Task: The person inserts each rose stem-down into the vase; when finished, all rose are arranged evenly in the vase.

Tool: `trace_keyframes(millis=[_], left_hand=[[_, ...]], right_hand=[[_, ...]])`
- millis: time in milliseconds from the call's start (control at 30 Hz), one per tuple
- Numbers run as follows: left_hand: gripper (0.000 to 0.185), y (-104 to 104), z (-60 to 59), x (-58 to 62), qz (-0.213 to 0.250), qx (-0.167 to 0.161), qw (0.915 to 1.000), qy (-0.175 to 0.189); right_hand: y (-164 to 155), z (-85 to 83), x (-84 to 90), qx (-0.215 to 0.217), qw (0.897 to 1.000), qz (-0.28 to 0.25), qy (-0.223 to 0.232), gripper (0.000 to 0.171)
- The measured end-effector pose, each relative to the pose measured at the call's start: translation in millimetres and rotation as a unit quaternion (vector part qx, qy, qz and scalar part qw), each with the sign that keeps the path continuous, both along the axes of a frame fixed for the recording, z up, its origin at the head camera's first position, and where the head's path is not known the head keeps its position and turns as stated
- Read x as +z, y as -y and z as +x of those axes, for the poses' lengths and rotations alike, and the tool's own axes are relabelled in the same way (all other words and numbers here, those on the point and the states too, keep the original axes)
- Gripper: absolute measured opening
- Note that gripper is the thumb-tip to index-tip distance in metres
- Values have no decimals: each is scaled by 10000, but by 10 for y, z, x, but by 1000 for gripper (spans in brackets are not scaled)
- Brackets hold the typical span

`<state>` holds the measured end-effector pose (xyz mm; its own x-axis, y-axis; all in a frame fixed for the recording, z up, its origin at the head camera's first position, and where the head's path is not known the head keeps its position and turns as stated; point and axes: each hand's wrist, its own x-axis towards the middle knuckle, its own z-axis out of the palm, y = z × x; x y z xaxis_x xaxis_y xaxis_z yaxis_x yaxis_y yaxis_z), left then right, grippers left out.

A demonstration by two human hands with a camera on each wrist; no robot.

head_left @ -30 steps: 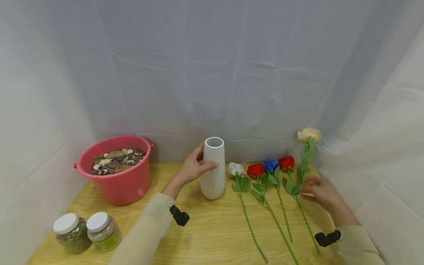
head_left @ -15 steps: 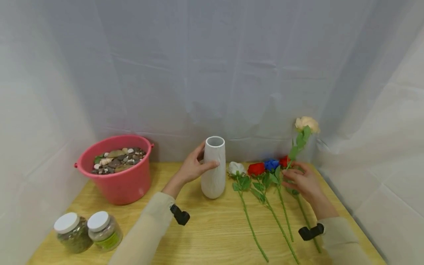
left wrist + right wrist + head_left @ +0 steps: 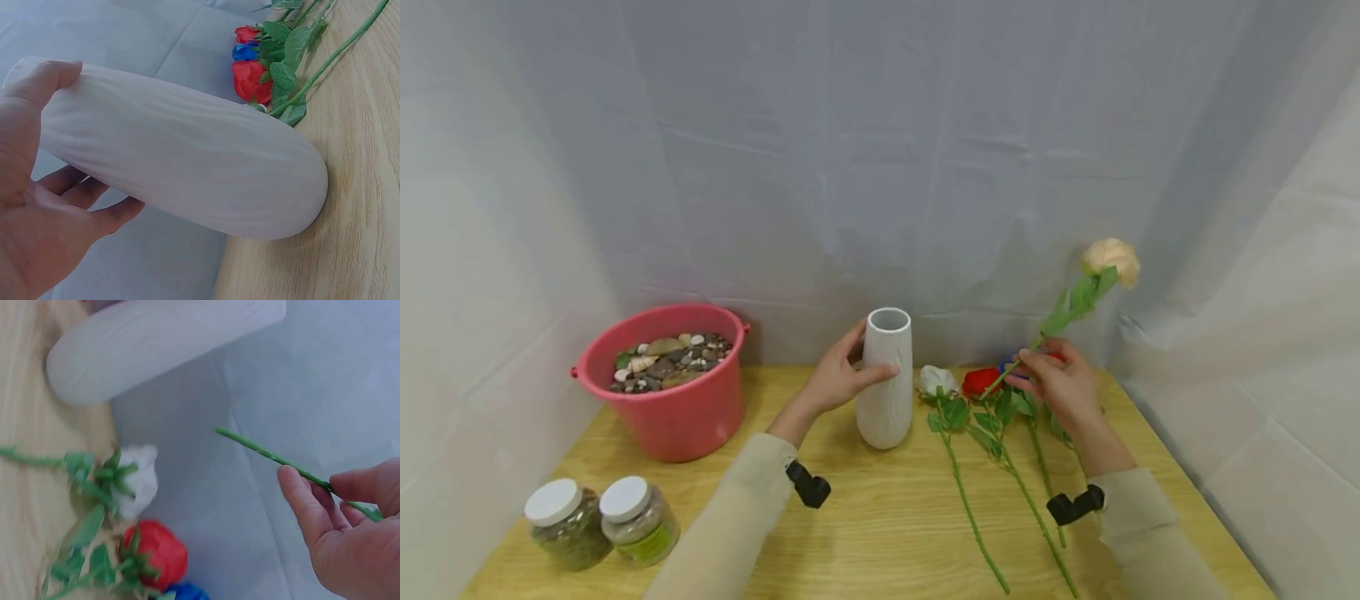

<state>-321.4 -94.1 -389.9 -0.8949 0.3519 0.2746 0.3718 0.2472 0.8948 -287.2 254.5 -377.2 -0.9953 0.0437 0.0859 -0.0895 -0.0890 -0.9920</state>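
A white ribbed vase (image 3: 886,392) stands upright on the table, its mouth open at the top. My left hand (image 3: 838,372) grips it from the left, thumb across the front and fingers behind, as the left wrist view (image 3: 50,212) also shows. Up in the air at the right, my right hand (image 3: 1060,383) pinches the green stem of a cream rose (image 3: 1111,260). The bloom tilts up and right; the bare stem end (image 3: 247,444) points left toward the vase. Below lie a white rose (image 3: 937,382), a red rose (image 3: 980,382), a blue rose (image 3: 187,592) and another red rose (image 3: 247,34).
On the left a pink bucket (image 3: 685,425) holds stones and pebbles. Two white-lidded jars (image 3: 568,525) stand at the front left. White sheeting (image 3: 865,167) hangs behind and at both sides of the wooden table (image 3: 850,517).
My right hand has lifted the cream rose and moved left with it, tipping its stem toward the vase. The left hand stays on the vase.
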Motion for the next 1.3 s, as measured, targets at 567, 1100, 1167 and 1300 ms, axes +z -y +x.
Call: trace_keyframes(millis=[567, 1100, 1167, 1300], left_hand=[[94, 8, 9, -3, -12, 12, 10000, 6], [93, 9, -5, 12, 60, -23, 10000, 57], [93, 10, -3, 13, 44, -21, 10000, 46], [92, 9, 2, 13, 5, 12, 10000, 62]], right_hand=[[810, -76, 503, -143, 9917, -1111, -638, 28], [1183, -188, 772, -345, 9835, -1300, -1206, 48], [1213, -203, 768, -347, 9836, -1262, -1243, 49], [1272, -227, 737, -308, 9868, -999, -1234, 46]])
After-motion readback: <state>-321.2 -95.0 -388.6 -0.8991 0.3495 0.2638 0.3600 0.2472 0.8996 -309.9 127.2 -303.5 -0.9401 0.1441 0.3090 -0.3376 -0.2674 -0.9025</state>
